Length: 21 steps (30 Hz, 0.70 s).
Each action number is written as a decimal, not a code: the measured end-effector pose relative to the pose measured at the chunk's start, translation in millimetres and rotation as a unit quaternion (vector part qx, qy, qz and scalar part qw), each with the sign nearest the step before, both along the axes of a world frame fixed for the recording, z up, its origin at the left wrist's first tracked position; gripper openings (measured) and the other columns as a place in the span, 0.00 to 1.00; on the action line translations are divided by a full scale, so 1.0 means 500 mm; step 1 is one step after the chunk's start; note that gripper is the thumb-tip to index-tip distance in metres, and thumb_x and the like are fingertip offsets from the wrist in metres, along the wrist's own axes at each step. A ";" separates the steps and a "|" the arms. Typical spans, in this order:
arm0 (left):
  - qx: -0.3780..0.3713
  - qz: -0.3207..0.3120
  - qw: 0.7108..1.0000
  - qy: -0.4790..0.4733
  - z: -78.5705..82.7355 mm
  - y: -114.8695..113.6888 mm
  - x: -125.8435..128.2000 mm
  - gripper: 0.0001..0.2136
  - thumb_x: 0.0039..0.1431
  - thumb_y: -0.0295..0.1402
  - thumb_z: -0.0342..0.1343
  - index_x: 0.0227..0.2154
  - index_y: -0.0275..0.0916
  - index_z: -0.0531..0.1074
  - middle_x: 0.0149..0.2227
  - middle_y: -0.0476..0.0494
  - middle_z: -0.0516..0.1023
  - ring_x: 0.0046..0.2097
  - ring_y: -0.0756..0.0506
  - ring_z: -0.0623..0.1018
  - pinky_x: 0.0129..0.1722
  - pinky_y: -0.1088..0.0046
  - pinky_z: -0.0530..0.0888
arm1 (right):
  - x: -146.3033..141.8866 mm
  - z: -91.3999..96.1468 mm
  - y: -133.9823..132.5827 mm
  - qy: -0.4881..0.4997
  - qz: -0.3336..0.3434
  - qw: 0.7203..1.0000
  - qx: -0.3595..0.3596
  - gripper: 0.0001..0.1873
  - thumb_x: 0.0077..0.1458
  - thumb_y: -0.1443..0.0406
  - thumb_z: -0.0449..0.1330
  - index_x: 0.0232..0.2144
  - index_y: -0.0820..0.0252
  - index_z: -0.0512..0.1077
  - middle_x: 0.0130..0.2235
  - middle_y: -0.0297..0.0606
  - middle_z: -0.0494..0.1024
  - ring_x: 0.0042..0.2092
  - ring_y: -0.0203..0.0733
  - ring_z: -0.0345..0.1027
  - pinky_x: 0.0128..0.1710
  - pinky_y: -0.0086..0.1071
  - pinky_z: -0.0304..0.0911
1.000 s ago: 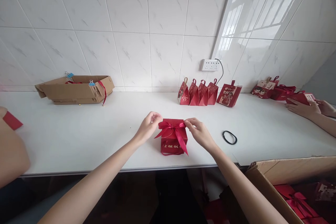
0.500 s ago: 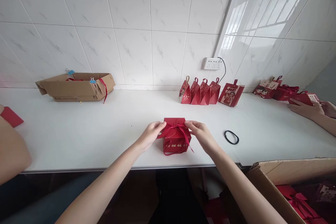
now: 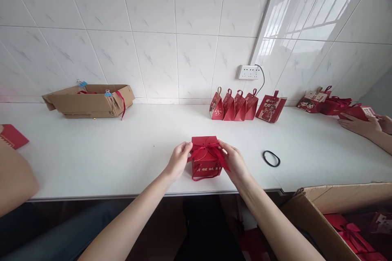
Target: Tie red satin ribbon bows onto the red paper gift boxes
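A small red gift box (image 3: 206,168) with pale lettering stands upright at the front of the white table, its twisted cord handle hanging down the near side. Across its top runs a red ribbon (image 3: 206,147) tied in a bow. My left hand (image 3: 180,158) pinches the bow at the box's left side, thumb and fingers closed. At the right side, my right hand (image 3: 232,158) is closed on the other part of the bow, with a ribbon tail beneath its fingers.
Behind stand several red handled boxes (image 3: 234,108) and a tilted red box (image 3: 270,108). A cardboard tray (image 3: 88,106) with ribbon sits back left. A black ring (image 3: 271,158) lies right. An open carton (image 3: 309,212) is front right. Another person's hand (image 3: 358,125) works far right.
My right hand has turned inward and lowered slightly, and the ribbon tail has shifted right under it. My left hand stays at the bow, its wrist a little nearer the box.
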<state>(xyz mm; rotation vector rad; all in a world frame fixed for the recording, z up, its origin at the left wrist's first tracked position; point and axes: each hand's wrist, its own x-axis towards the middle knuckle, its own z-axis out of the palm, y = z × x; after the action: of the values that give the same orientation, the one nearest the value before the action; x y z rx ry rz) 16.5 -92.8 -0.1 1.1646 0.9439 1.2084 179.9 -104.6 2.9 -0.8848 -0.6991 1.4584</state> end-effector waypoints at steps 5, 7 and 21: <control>-0.030 0.039 0.998 -0.028 0.003 0.001 0.019 0.18 0.47 0.47 0.56 0.20 0.38 0.60 0.23 0.52 0.64 0.26 0.53 0.64 0.25 0.77 0.62 | -0.014 -0.002 0.004 0.089 -0.038 0.995 -0.033 0.08 0.40 0.63 0.65 0.23 0.60 0.72 0.23 0.30 0.73 0.27 0.35 0.66 0.26 0.27 0.60; -0.040 0.045 0.998 -0.036 0.002 0.001 0.025 0.18 0.47 0.47 0.57 0.20 0.38 0.59 0.22 0.53 0.63 0.25 0.53 0.62 0.24 0.77 0.61 | -0.015 -0.003 0.004 0.099 -0.047 0.993 -0.036 0.07 0.40 0.63 0.65 0.23 0.59 0.72 0.23 0.29 0.72 0.26 0.34 0.65 0.25 0.26 0.59; -0.066 -0.021 0.994 0.082 0.026 -0.005 0.001 0.18 0.48 0.50 0.54 0.28 0.38 0.65 0.34 0.44 0.72 0.37 0.46 0.72 0.35 0.69 0.69 | 0.034 -0.011 0.004 -0.155 -0.074 0.982 0.079 0.17 0.47 0.51 0.60 0.31 0.57 0.64 0.36 0.34 0.72 0.39 0.41 0.68 0.37 0.34 0.63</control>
<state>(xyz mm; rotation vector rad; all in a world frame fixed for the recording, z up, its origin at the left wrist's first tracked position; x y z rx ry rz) 17.0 -95.4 12.7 1.1855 1.1011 1.0127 197.0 -102.4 -2.4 -1.0284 -0.9453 1.1270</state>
